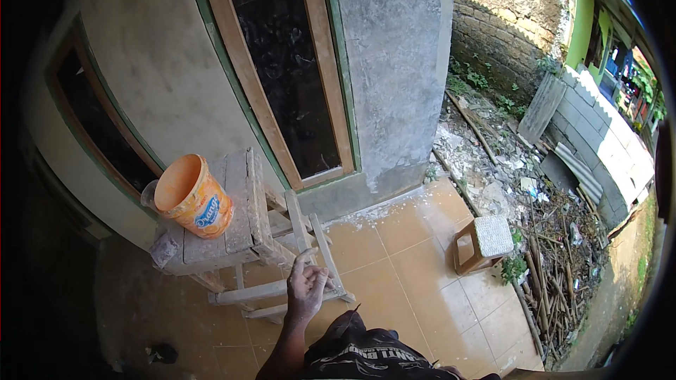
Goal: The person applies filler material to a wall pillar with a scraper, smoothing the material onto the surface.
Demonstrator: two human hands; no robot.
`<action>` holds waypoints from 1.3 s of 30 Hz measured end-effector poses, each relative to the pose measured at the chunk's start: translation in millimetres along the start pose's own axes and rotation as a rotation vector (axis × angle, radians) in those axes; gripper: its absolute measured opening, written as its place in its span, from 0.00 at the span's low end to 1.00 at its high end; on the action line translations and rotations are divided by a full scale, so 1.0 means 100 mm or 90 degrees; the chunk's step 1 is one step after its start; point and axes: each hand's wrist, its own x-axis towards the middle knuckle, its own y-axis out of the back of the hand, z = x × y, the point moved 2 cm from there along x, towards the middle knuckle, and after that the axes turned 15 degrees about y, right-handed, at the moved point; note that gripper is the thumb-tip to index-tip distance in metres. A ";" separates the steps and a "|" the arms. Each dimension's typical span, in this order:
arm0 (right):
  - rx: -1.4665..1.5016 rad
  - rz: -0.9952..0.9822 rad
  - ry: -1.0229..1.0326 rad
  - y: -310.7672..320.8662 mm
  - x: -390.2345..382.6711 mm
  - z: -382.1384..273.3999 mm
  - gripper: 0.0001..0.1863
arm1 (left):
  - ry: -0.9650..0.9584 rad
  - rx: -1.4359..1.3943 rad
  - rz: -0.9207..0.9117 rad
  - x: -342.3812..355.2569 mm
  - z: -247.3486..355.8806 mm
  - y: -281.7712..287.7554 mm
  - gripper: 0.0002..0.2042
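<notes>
My left hand (308,287) is raised in front of my dark shirt (373,355), just on the near side of a wooden stand's legs. Its fingers are loosely bent and partly apart, with pale dust on the skin, and I see nothing held in it. Whether a fingertip touches the wood behind it, I cannot tell. Atop the dusty wooden stand (239,200) sits an orange plastic bucket (204,204), upright, its inside coated orange. Behind the bucket a clear plastic container (148,195) partly shows. A small crumpled plastic packet (165,250) lies at the stand's left corner. My right hand is out of view.
Beyond the stand is a grey plastered wall (394,77) with a tall wood-framed window (282,63). On the tiled floor (401,274), white crumbs lie along the wall, and a small stool (486,243) stands right. Past the tile edge are rubble and sticks (546,285).
</notes>
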 end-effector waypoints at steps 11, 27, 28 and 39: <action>0.229 0.077 0.078 0.00 0.45 -1.67 0.10 | 0.260 0.223 -0.291 1.04 -0.41 -0.50 0.17; 0.295 0.234 0.024 0.43 0.98 -3.68 0.21 | 0.277 0.195 -0.341 3.90 -0.24 -0.75 0.19; 0.251 0.262 0.064 0.49 1.06 -4.01 0.21 | 0.282 0.200 -0.337 3.99 -0.16 -0.77 0.19; 0.265 0.182 0.180 0.89 1.65 -6.01 0.16 | 0.182 0.334 -0.353 4.96 -0.01 -1.62 0.19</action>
